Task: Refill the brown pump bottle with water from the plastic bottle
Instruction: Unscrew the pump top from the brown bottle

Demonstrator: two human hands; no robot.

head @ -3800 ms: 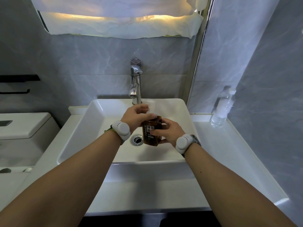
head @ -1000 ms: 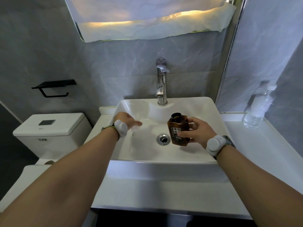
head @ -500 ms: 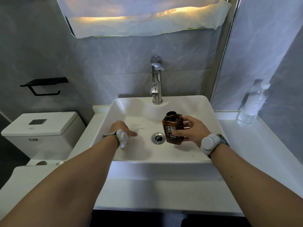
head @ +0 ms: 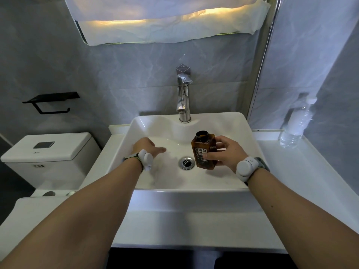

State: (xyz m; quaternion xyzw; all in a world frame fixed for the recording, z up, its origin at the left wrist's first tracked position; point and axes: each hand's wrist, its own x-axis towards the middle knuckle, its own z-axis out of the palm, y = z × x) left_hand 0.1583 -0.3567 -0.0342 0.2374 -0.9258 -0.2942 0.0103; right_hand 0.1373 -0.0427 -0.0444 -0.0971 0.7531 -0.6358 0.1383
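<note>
1. My right hand [head: 225, 154] wraps thumb and fingers round the brown bottle [head: 204, 150], upright just right of the drain [head: 187, 163] and over the sink [head: 194, 191], I judge to catch spills.
2. Its neck is open, with no pump on it, ready for filling.
3. My left hand [head: 145, 147] sits low, left of the drain. It is blurred, so I cannot tell if it holds anything.
4. The plastic bottle [head: 295, 125] stands well right of the drain, against the wall.
5. The tap [head: 183, 98] rises behind the drain; I judge the reach unblocked.

right hand [head: 226, 152] gripping brown bottle [head: 202, 151], left hand [head: 144, 146] low in sink [head: 223, 123]
</note>
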